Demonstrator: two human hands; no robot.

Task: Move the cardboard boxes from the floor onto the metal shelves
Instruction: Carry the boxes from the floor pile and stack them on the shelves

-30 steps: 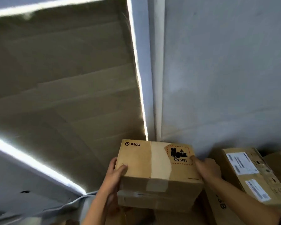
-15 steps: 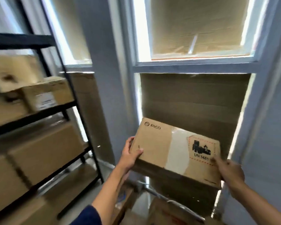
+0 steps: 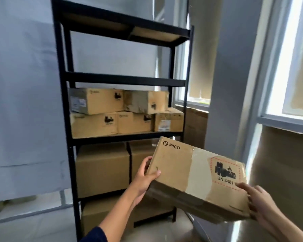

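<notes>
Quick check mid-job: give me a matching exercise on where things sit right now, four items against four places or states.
Column A:
1. PICO box
2. left hand
3. stacked small boxes
4. two large boxes

Column B:
a. on the shelf level below the small boxes
b. gripping the box's left edge
c. held tilted in front of the black rack
d. on the rack's middle shelf

Pairs: 1-c, 2-b, 3-d, 4-a

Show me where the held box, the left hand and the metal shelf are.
held box [image 3: 191,172], head view, top face.
left hand [image 3: 143,179], head view, palm.
metal shelf [image 3: 126,79], head view, empty shelf's front edge.
</notes>
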